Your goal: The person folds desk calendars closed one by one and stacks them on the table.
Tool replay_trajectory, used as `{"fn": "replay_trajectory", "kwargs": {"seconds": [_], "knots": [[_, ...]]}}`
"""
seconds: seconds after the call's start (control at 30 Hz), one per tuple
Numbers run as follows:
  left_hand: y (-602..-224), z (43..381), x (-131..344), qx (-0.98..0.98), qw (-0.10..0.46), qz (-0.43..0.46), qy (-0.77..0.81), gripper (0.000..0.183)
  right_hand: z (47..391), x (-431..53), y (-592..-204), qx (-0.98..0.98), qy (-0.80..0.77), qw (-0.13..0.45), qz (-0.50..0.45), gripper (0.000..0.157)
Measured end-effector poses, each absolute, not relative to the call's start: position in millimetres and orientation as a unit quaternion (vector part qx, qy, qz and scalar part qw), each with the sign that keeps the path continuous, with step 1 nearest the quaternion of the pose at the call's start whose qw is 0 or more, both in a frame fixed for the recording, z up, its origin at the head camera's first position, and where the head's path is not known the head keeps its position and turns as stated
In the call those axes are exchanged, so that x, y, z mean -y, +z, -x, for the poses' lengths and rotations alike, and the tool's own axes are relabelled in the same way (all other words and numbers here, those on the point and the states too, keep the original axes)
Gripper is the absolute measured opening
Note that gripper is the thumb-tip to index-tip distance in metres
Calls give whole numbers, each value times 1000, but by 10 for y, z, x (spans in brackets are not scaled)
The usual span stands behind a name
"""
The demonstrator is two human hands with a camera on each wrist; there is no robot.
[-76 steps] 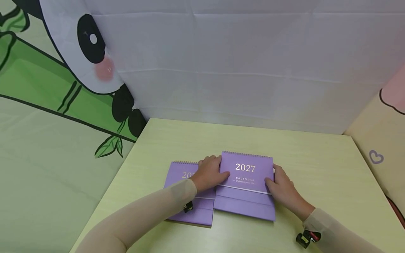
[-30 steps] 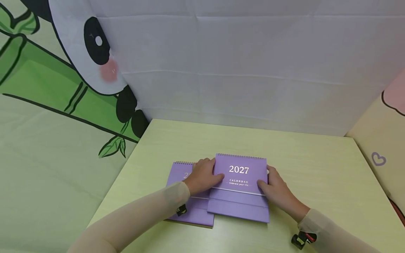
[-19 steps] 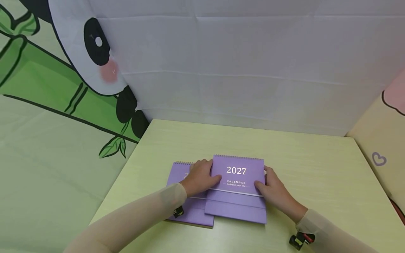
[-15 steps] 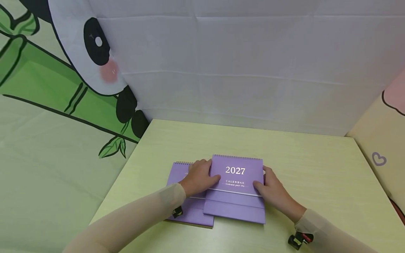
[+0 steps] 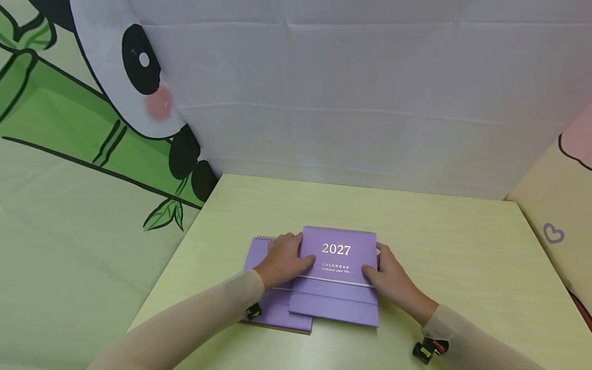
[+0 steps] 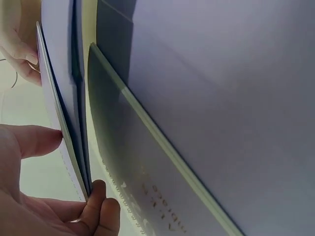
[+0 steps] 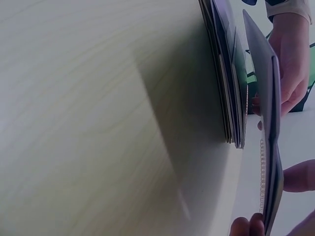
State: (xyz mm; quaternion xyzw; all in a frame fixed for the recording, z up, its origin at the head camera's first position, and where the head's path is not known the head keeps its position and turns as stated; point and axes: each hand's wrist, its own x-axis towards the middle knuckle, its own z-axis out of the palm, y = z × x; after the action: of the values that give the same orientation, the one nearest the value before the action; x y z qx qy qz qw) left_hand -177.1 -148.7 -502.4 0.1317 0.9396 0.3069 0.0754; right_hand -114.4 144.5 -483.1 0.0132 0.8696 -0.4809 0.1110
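Observation:
A purple spiral-bound 2027 desk calendar (image 5: 335, 295) is held between both hands, raised above the table. My left hand (image 5: 283, 261) pinches its left edge, thumb on the cover and fingers behind. At its right edge, my right hand (image 5: 399, 283) grips it the same way. Beneath and to the left lies a stack of like purple calendars (image 7: 226, 83), partly covered by the held one and my left arm in the head view. The right wrist view shows a gap between the held calendar and that stack.
The pale yellow-green tabletop (image 5: 453, 246) carries the stack. Behind it hangs a white cloth backdrop (image 5: 347, 103), with a printed panda and bamboo at left. A small black device (image 5: 430, 349) is strapped at the right wrist, another at the left.
Both hands have moved left with the held calendar, so it overlaps more of the stack. The stack stays where it was.

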Motion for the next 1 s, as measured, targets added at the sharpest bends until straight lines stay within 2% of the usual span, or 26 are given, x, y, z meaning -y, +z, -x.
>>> {"fn": "replay_trajectory", "kwargs": {"seconds": [0.27,1.0], "knots": [[-4717,1616,1511,-950,85,-124,274,80,1142,-1366,-4818,-868,-483,112,-8,83],[-4719,1611,1742,-955,67,-95,271,82,1135,-1120,-4786,-852,-511,117,7,84]]}}
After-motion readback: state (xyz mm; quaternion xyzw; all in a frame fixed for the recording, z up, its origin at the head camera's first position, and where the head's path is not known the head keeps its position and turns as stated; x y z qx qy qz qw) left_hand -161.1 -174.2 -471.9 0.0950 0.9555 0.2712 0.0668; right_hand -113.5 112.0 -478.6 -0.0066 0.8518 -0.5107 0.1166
